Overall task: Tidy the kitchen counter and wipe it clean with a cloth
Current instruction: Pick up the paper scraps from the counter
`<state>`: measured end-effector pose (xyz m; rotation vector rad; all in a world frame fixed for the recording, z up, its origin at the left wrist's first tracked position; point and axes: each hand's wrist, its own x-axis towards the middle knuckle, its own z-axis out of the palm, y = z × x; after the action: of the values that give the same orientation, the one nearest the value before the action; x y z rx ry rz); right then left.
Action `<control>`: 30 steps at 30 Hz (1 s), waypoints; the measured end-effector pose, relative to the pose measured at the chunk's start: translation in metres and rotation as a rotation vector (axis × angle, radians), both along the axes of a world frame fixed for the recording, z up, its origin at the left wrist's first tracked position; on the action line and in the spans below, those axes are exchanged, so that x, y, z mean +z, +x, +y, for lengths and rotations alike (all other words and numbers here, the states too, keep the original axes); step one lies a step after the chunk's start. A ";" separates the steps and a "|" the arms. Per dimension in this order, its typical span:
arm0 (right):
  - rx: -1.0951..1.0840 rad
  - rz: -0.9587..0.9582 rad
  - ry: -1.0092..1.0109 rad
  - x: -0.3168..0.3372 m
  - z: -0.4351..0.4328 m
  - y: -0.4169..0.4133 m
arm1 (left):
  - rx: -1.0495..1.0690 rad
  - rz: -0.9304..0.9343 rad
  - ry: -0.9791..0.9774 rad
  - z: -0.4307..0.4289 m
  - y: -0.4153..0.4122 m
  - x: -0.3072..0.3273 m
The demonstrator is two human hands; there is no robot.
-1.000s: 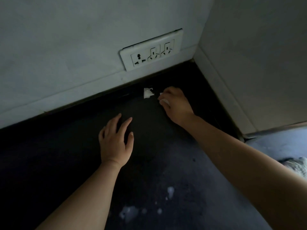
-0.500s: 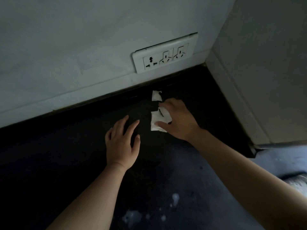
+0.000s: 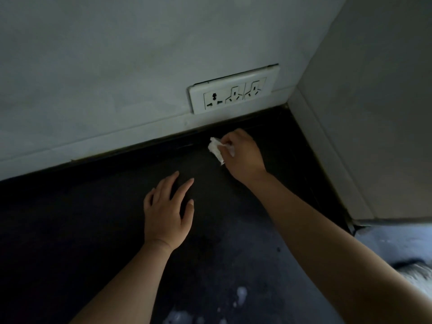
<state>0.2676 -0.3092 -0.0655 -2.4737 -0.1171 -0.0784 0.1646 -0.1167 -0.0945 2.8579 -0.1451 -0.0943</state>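
Observation:
The dark kitchen counter [image 3: 93,230] runs into a corner between two pale walls. My right hand [image 3: 243,155] is near the back wall, fingers closed on white scraps of paper [image 3: 216,149] that stick out to its left. My left hand [image 3: 167,211] lies flat on the counter with fingers spread, holding nothing, closer to me and left of the right hand.
A white socket plate [image 3: 233,90] sits on the back wall just above the counter. Pale wet or foamy spots [image 3: 240,295] mark the counter near the bottom edge. Something white and fluffy [image 3: 418,274] shows at the right edge, below a lighter surface.
My right hand picked up one white scrap, then moved back toward the wall and gathered the second scrap. The left hand stayed flat in place.

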 end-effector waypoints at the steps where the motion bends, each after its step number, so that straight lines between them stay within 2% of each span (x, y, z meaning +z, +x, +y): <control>1: 0.030 0.005 -0.008 -0.003 0.002 0.001 | 0.001 -0.003 -0.002 0.000 0.000 0.000; 7: 0.122 0.073 0.016 -0.012 0.010 0.003 | 0.005 -0.003 -0.005 0.000 0.000 0.002; 13: 0.075 0.200 0.205 -0.003 0.012 -0.005 | 0.004 -0.001 -0.007 0.000 0.000 0.002; 16: 0.031 0.132 0.231 0.004 0.010 -0.021 | 0.004 -0.002 -0.007 0.000 0.000 0.001; 25: -0.222 0.170 0.499 0.031 -0.018 -0.129 | -0.014 -0.019 -0.036 0.001 0.000 0.001; 30: -0.369 0.175 0.462 0.047 -0.040 -0.204 | -0.044 -0.014 -0.031 0.001 -0.003 -0.001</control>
<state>0.0633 -0.3489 -0.0184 -2.0008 0.3923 -0.0394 0.1614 -0.1157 -0.0953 2.8255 -0.2106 -0.0796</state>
